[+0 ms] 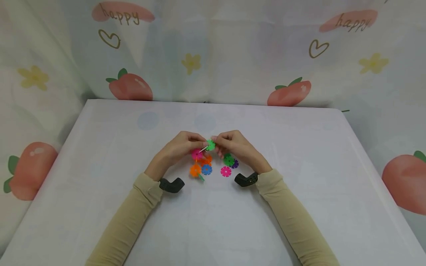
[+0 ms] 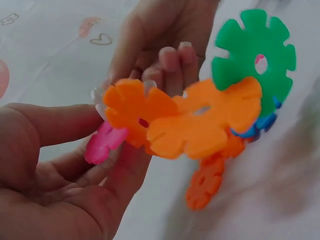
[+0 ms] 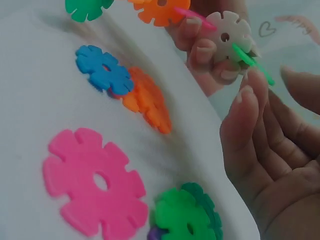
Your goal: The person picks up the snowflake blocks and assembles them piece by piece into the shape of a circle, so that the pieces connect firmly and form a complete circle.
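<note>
Slotted flower-shaped plastic discs are joined in a chain at my left hand [image 1: 185,145], whose thumb and fingers pinch the white disc [image 3: 236,26]. A pink disc [image 2: 105,143] is attached to the white one, followed by orange discs [image 2: 172,140] and a green disc [image 2: 235,57] at the hanging end. On the white disc's other side, a light green disc [image 3: 260,70] sits edge-on. My right hand [image 1: 235,145] has its fingertips at that light green disc; in the right wrist view the thumb stands slightly apart from it.
Below the hands, loose discs lie on the white table [image 1: 213,221]: a blue one [image 3: 102,70], an orange piece [image 3: 152,102], a pink one [image 3: 75,170], and green discs [image 3: 182,217] overlapping a purple one [image 1: 235,163]. A patterned curtain [image 1: 233,55] hangs behind the table.
</note>
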